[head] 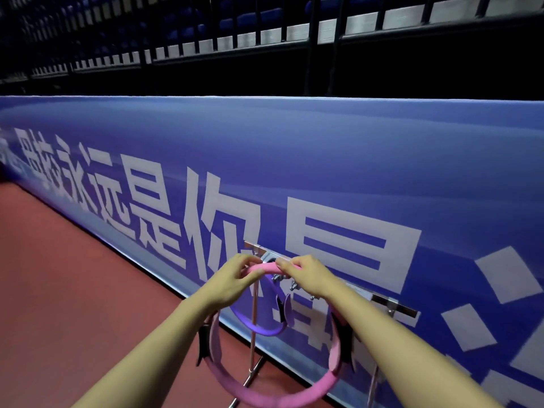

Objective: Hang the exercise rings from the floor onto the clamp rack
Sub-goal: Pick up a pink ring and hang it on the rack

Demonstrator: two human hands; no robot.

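Pink foam up front: the pink exercise ring (265, 399) hangs low between both forearms, its padded side grips on either flank, its top arc lifted to the rack. Left hand (232, 278) pinches that top arc from one side, right hand (309, 278) curls over it from the other, both clamped on the ring. Just beyond the knuckles sits the clamp rack (382, 301), a metal bar on slim legs, with spring clamps (278, 276) strung beneath it. A purple exercise ring (265, 329) already hangs there, right behind the pink one. Farther back, the blue banner (323, 172) with white lettering, then red floor (59, 275) off to the left and dark railings (265, 39) above.

Risks now, as I read it: the clamp mouth is hidden behind the fingers, so a blind seat could miss and the ring drops when released. Pushing hard may rock that light stand, or knock the purple ring loose. Fingers near spring clamps could get nipped.
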